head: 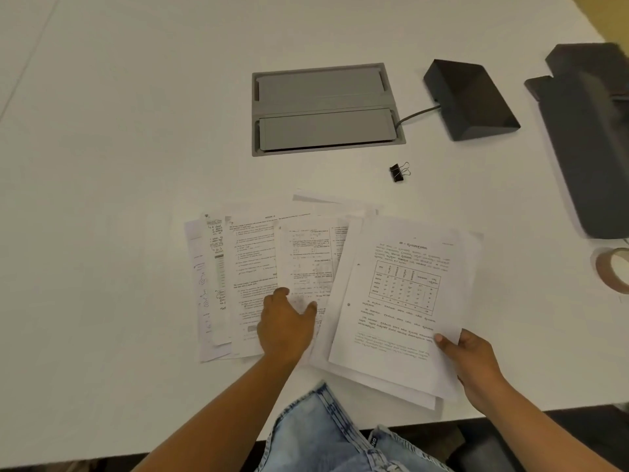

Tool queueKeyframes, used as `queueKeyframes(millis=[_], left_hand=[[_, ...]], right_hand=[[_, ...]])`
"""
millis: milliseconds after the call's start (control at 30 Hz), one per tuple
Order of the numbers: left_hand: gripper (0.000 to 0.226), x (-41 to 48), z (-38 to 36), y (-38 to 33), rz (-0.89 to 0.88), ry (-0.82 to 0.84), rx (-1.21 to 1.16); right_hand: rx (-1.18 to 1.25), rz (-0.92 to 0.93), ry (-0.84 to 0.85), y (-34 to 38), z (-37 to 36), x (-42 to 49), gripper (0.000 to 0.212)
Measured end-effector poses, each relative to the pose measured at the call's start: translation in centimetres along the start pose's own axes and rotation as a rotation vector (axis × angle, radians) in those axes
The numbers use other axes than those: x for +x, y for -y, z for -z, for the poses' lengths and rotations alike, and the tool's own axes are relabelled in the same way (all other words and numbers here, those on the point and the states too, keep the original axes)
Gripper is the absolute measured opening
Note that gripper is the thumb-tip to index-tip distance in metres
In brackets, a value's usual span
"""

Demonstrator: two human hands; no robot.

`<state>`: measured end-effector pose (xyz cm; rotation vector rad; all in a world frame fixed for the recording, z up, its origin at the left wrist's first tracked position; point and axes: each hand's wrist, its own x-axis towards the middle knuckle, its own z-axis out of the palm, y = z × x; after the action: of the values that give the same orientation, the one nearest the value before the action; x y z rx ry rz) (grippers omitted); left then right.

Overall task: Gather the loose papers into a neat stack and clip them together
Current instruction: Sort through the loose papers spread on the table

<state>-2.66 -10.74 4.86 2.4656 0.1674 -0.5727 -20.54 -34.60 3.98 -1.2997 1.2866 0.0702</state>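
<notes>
Several printed papers lie fanned out on the white table (119,131). The spread sheets (252,253) sit at the left and middle. A partial stack (398,301), topped by a page with a table, lies tilted at the right. My left hand (286,328) rests palm down on the middle sheets, fingers apart. My right hand (473,362) pinches the lower right corner of the partial stack, thumb on top. A black binder clip (398,172) lies alone on the table beyond the papers, apart from both hands.
A grey cable hatch (323,109) is set into the table behind the papers. A dark wedge-shaped box (473,100) with a cable sits to its right. A dark folder (589,137) and a tape roll (612,269) lie at the right edge. The table's near edge runs below the papers.
</notes>
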Motion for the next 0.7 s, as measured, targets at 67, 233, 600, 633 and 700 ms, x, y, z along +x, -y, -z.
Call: queueKeyframes(millis=[67,233,600,633,700], left_hand=[[0.071,-0.4,-0.4,0.0,-0.013,-0.021,0.176],[0.083,-0.8,-1.1,0.7,-0.039,-0.043,0.371],[0.051,-0.8,-0.1,0.1,0.186,-0.104,-0.232],[0.046,-0.9,0.1,0.1,0.200,-0.106,-0.274],[0.035,-1.0,0.4,0.0,0.218,-0.100,-0.335]], right_hand=[[0.022,-0.007,0.002,0.0,0.0,0.1,0.023],[0.063,-0.009,0.024,0.5,-0.3,0.1,0.021],[0.066,0.016,0.015,0.7,0.4,0.0,0.021],[0.062,0.015,0.008,0.7,0.6,0.0,0.021],[0.057,0.016,0.001,0.7,0.9,0.0,0.019]])
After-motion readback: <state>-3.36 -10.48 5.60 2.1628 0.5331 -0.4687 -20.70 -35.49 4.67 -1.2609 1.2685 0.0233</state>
